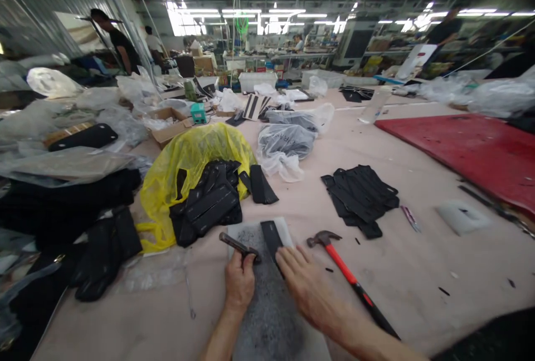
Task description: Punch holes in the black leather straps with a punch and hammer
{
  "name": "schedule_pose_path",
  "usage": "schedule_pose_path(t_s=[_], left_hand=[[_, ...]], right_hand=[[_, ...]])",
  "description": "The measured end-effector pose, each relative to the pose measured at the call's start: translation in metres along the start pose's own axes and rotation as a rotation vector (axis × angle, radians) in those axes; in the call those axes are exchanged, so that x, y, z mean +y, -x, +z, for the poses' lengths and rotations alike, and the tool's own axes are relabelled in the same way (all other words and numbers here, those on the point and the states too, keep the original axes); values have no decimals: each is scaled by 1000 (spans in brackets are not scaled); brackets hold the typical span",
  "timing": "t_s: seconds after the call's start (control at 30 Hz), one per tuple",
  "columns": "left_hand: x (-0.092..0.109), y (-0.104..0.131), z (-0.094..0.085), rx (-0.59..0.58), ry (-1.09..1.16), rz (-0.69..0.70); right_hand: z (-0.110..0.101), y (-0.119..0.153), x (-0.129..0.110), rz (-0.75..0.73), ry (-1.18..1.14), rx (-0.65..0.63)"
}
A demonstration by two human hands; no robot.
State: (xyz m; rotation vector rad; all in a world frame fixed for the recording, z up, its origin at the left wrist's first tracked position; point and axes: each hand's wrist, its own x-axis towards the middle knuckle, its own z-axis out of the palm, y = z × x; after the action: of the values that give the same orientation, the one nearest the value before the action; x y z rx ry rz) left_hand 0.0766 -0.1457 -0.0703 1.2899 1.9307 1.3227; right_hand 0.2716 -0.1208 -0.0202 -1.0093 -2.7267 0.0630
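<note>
My left hand (239,283) is closed around a dark metal punch (239,246), tilted over the left part of a worn pale board (267,305). My right hand (301,277) lies with fingers stretched out on the lower end of a black fabric strip (271,238), pressing it against the board. The strip's far end shows beyond my fingertips. To the right of my right hand rests a claw hammer (345,266) with a red and black handle, touched by neither hand.
A yellow plastic bag (196,146) spills black pieces (213,205) ahead on the left. Another pile of black strips (361,196) lies to the right, near small snips (411,219) and a white block (463,216). A red board (463,149) covers the right side. People stand in the background.
</note>
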Motion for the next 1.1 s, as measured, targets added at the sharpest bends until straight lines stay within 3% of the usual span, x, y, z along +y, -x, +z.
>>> schedule_pose_path(t_s=[0.1, 0.2, 0.47, 0.63, 0.77, 1.1], left_hand=[[1, 0, 0, 2, -20, -5], [1, 0, -1, -5, -26, 0], [7, -4, -4, 10, -63, 14], [25, -6, 8, -115, -1, 99], [24, -5, 21, -221, 19, 143], [24, -6, 20, -237, -45, 163]], right_hand=[[28, 53, -35, -88, -42, -75], [40, 72, -53, -84, -76, -90], [12, 65, -63, 185, -333, -119], [12, 65, -60, 176, -400, -104], [12, 65, -58, 202, -438, -86], [17, 65, -56, 230, -472, -42]])
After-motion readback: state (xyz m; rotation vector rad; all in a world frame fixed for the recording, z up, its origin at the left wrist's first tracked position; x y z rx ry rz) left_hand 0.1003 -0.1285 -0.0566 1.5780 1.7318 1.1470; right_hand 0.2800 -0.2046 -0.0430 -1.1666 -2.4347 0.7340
